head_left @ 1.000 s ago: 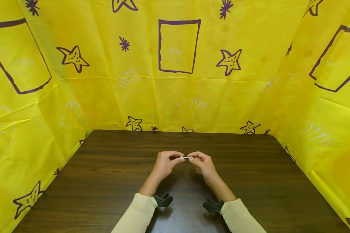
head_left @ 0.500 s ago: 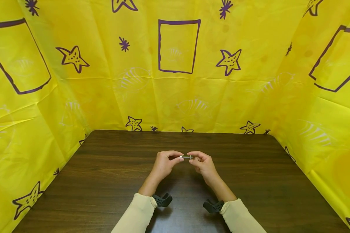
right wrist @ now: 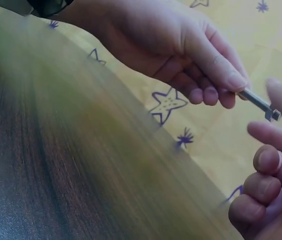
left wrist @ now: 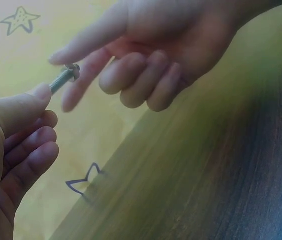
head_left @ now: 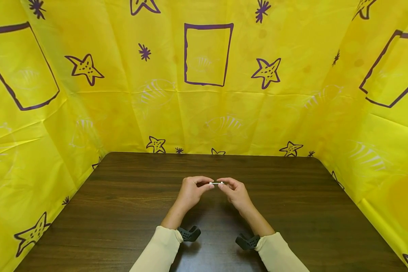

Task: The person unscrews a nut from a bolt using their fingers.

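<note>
Currently: bolt, one, raised above table | left hand: thumb and finger pinching one end | nut: near bolt's other end | right hand: thumb and forefinger spread either side of nut, others curled

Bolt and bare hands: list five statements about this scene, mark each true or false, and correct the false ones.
1. The left hand pinches the bolt. True.
2. A nut is on the bolt near its end toward the right hand. True.
3. The right hand wears a thick glove. False: it is bare.
4. Both sleeves are pale. True.
5. The surroundings are plain blue. False: a yellow backdrop with purple drawings stands around the table.
</note>
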Motion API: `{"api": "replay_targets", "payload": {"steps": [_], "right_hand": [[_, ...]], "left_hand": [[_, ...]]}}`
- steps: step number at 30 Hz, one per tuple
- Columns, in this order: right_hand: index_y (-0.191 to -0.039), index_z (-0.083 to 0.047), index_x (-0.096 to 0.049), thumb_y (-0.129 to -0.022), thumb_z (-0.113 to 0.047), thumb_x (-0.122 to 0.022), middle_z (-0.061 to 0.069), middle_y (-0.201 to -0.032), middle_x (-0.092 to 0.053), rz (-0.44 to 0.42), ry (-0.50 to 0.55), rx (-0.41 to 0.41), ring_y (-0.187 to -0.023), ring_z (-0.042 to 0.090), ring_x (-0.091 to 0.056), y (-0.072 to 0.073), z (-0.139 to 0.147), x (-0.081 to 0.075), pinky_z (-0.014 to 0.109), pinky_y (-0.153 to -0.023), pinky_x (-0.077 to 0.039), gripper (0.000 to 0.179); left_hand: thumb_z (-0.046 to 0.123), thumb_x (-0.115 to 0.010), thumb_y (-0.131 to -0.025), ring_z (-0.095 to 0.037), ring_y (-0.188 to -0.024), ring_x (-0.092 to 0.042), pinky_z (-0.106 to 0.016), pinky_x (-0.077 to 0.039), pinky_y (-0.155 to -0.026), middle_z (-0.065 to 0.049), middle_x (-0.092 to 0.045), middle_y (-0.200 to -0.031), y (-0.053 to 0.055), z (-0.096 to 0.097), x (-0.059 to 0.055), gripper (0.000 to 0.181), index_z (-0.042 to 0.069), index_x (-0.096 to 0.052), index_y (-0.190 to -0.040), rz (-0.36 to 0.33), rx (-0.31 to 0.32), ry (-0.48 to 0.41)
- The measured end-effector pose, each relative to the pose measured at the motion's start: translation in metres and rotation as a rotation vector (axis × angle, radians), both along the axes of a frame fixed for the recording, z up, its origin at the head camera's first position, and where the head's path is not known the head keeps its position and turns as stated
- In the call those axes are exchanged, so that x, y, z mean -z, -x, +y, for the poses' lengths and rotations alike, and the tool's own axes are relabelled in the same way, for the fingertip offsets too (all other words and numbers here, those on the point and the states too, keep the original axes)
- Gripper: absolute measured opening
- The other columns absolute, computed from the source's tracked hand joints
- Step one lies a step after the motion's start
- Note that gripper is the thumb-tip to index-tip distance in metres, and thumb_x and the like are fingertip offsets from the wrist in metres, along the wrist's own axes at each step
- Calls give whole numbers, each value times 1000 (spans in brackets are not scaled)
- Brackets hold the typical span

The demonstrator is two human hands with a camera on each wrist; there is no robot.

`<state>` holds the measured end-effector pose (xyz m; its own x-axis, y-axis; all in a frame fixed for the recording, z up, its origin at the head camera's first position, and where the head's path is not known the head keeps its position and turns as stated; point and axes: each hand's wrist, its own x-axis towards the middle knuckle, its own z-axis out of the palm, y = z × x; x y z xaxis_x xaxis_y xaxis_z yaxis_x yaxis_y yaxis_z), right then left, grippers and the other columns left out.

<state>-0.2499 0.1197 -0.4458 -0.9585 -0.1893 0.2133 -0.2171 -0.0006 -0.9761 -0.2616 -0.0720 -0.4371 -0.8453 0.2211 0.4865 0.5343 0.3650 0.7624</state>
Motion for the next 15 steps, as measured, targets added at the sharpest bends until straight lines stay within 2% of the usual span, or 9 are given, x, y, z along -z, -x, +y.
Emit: {"api": "replay_targets", "payload": {"steps": [4,7,11,15], "right_hand": [[-99,18,-61,-101,-12,-54,-2,-51,-37,-40,-30,18,-41,5,-31,-10,-3,-15,21,-41,-25,31],[-89,18,-60,-103,-16,-50,-2,-47,-36,-60,-59,36,-39,4,-29,-16,-4,-23,20,-41,-25,38],[-83,18,-58,-103,-16,-49,-3,-46,-34,-82,-50,37,-38,2,-28,-17,-4,-23,21,-40,-24,41],[-84,19,-58,-103,-15,-51,-3,-47,-34,-86,-13,17,-38,2,-28,-15,-3,-22,21,-40,-23,39]], "left_hand": [[13,-78,-82,-9,-74,-65,-26,-53,-64,2,-73,-84,-1,0,-1,14,5,-77,-94,-12,3,-10],[13,-78,-82,-10,-73,-64,-26,-53,-64,2,-73,-84,-1,1,0,14,6,-77,-94,-7,3,-5],[11,-78,-82,-9,-72,-64,-25,-52,-63,3,-73,-83,-1,1,0,11,10,-77,-92,-10,-3,-1],[11,-78,-82,-8,-72,-64,-26,-52,-63,4,-72,-83,-1,1,0,11,10,-78,-92,-18,-5,2]]}}
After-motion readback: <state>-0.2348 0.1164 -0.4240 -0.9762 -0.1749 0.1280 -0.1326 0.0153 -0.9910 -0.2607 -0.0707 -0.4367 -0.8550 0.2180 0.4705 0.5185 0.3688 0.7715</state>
